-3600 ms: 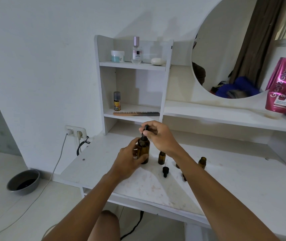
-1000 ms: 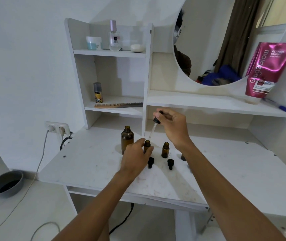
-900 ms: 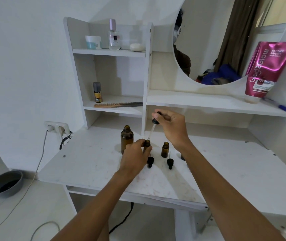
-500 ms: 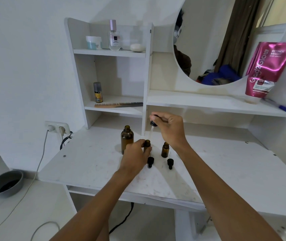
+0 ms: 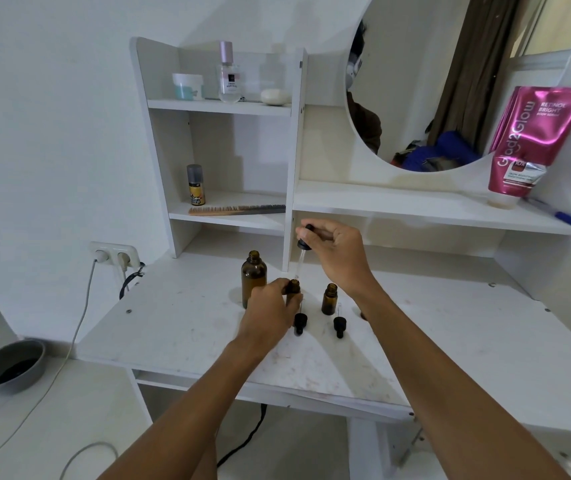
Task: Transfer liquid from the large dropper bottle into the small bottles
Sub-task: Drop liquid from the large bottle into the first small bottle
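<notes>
Two small bottles stand open on the table point(image 5: 450, 323), and one is being filled. The left hand point(image 5: 270, 315) curls round the held small bottle point(image 5: 293, 286) and keeps it upright on the tabletop, with the neck showing above the fingers. The right hand point(image 5: 337, 252) pinches the black bulb of the dropper point(image 5: 303, 244) between thumb and fingertips.

Change: a few seconds back both hands were on the large dropper bottle point(image 5: 253, 278), the right at its cap. One second ago the dropper was out and held slanted above the small bottle. It has now come down and stands nearer upright. The glass tip is just above the bottle's mouth; whether it touches the rim cannot be told. Judgement: the draw is done and release is the step in hand, needing a squeeze of the bulb.

Containers: the large bottle is uncapped and stands just beside the left hand; contact cannot be told. All the glass is amber, so no fill level is readable. The dropper tube is clear, but its contents cannot be made out. The second small bottle point(image 5: 330, 299) stands open further right, with no hand on it. The left dropper cap point(image 5: 300, 322) and right dropper cap point(image 5: 339, 326) lie on the table in front of the small bottles, so neither bottle is capped yet.
</notes>
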